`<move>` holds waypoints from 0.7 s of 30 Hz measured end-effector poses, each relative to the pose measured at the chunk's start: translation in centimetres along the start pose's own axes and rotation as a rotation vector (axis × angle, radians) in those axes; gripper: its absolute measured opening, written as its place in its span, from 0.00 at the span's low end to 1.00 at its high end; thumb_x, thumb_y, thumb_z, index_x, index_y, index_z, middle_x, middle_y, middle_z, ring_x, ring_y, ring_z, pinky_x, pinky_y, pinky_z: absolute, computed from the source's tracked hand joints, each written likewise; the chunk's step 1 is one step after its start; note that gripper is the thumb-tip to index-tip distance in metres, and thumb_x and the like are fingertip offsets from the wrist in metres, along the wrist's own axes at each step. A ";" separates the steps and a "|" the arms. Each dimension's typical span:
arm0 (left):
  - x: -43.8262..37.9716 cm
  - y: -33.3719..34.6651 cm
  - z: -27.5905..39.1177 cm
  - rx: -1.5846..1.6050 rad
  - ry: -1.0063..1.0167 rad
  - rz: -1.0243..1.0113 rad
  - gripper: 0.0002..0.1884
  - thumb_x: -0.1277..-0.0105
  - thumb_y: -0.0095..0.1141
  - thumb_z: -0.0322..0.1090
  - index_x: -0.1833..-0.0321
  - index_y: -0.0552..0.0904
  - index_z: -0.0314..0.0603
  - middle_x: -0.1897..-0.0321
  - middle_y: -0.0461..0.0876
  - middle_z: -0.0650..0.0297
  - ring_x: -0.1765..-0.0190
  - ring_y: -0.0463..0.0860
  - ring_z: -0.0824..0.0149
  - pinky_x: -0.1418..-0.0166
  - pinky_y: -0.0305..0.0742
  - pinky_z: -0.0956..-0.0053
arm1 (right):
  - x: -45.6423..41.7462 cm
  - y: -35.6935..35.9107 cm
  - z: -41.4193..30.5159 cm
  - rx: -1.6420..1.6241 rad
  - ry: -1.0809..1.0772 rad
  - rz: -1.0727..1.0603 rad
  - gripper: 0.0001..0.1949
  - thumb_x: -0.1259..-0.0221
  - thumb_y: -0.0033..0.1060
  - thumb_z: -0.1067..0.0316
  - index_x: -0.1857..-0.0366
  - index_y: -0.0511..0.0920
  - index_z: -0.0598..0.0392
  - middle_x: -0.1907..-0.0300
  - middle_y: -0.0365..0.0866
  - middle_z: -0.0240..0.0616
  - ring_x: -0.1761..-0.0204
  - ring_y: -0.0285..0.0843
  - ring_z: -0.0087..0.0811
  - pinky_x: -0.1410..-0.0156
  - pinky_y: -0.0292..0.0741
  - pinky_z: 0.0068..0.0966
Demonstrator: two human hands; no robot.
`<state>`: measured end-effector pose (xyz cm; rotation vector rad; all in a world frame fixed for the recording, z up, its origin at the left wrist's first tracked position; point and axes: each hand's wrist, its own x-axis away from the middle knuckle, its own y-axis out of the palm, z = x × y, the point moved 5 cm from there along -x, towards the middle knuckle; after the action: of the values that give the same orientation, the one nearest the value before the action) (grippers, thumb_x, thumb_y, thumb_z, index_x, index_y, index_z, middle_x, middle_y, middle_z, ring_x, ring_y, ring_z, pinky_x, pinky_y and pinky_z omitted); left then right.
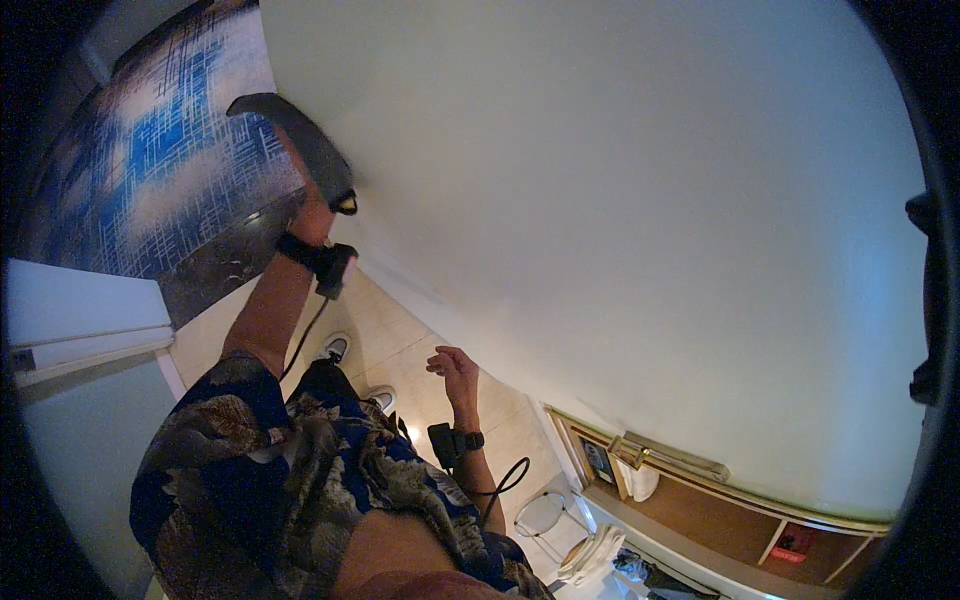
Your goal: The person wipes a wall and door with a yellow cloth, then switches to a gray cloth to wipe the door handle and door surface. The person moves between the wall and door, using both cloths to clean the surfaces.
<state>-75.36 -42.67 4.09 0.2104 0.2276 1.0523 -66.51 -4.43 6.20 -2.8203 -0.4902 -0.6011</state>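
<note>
My left hand [311, 217] reaches to a dark curved fitting [319, 146], seemingly a door handle or lock, on the large pale door [600, 187]. The fitting covers most of the hand, so whether the fingers close around it cannot be seen. Lower in the head view, my right hand [454, 367] hangs over the tiled floor, fingers loosely bent and apart, holding nothing. Each wrist wears a strapped black device with a cable; the right one also has a dark band.
Past the dark threshold [214, 259] lies a blue and beige patterned carpet [172, 135]. My shoes stand on pale tiles [390, 330]. A white frame [90, 300] is at left. At lower right are an open wooden shelf unit [697, 510], a round-topped wire stand [541, 514] and folded cloth [592, 553].
</note>
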 end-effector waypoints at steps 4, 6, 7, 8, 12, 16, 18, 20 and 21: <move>3.2 4.5 5.1 -0.092 0.378 0.067 0.29 0.34 0.33 0.37 0.35 0.44 0.26 0.32 0.33 0.38 0.29 0.35 0.40 0.30 0.31 0.51 | 0.4 1.2 -1.2 -0.042 -0.022 -0.047 0.10 0.36 0.48 0.70 0.57 0.76 0.65 0.69 0.81 0.44 0.67 0.81 0.30 0.59 0.78 0.25; 5.5 8.0 8.4 -0.145 0.611 0.034 0.30 0.33 0.32 0.36 0.34 0.42 0.26 0.31 0.32 0.38 0.29 0.34 0.41 0.29 0.31 0.52 | 0.3 2.0 -2.0 -0.084 -0.086 -0.101 0.11 0.36 0.47 0.69 0.57 0.76 0.64 0.68 0.81 0.42 0.67 0.81 0.30 0.60 0.76 0.23; 6.9 8.9 9.7 -0.180 0.682 0.000 0.30 0.33 0.32 0.35 0.34 0.41 0.25 0.31 0.31 0.38 0.29 0.33 0.41 0.29 0.31 0.53 | 0.2 2.6 -2.2 -0.109 -0.117 -0.131 0.11 0.35 0.47 0.69 0.57 0.76 0.63 0.68 0.82 0.42 0.67 0.81 0.29 0.60 0.76 0.22; 8.4 9.8 10.9 -0.211 0.746 -0.040 0.30 0.33 0.32 0.35 0.33 0.40 0.25 0.31 0.30 0.38 0.29 0.33 0.41 0.29 0.30 0.54 | -0.1 3.1 -2.1 -0.106 -0.148 -0.158 0.11 0.35 0.47 0.70 0.57 0.75 0.65 0.67 0.81 0.43 0.66 0.81 0.29 0.60 0.77 0.23; 13.5 10.8 10.6 -0.470 0.766 -0.235 0.33 0.34 0.35 0.32 0.33 0.38 0.24 0.32 0.28 0.36 0.29 0.32 0.39 0.28 0.30 0.54 | 0.3 5.5 -8.3 0.037 -0.325 -0.172 0.07 0.41 0.50 0.76 0.61 0.76 0.64 0.73 0.81 0.44 0.69 0.81 0.31 0.61 0.76 0.25; 18.2 12.4 18.1 -0.368 0.436 -0.522 0.38 0.42 0.48 0.29 0.34 0.42 0.22 0.34 0.35 0.30 0.31 0.39 0.33 0.29 0.36 0.51 | 0.0 5.2 -10.4 0.287 -0.444 -0.074 0.07 0.46 0.54 0.76 0.63 0.76 0.65 0.71 0.82 0.44 0.67 0.80 0.35 0.59 0.75 0.27; 19.2 12.5 20.5 -0.362 0.455 -0.571 0.37 0.44 0.51 0.31 0.36 0.47 0.22 0.38 0.44 0.31 0.36 0.49 0.34 0.34 0.46 0.49 | 1.2 4.5 -13.2 0.152 -0.623 0.028 0.06 0.45 0.54 0.75 0.65 0.77 0.65 0.71 0.82 0.44 0.66 0.80 0.33 0.58 0.75 0.27; 20.5 12.7 21.0 -0.357 0.465 -0.625 0.35 0.45 0.54 0.32 0.38 0.52 0.23 0.42 0.53 0.34 0.42 0.58 0.38 0.39 0.54 0.49 | 1.1 2.7 -14.0 -0.037 -0.648 0.125 0.05 0.45 0.54 0.74 0.68 0.77 0.64 0.71 0.82 0.43 0.66 0.79 0.31 0.58 0.74 0.27; 20.9 12.3 20.9 -0.360 0.467 -0.650 0.34 0.45 0.55 0.32 0.39 0.55 0.23 0.45 0.57 0.36 0.46 0.61 0.41 0.43 0.56 0.49 | 0.5 1.9 -13.7 -0.163 -0.586 0.161 0.05 0.44 0.54 0.73 0.69 0.78 0.63 0.71 0.82 0.43 0.66 0.79 0.30 0.57 0.74 0.27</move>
<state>-69.71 -19.77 25.78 -0.4219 0.4830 0.4633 -70.28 -9.83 18.37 -3.1290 -0.3064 0.2431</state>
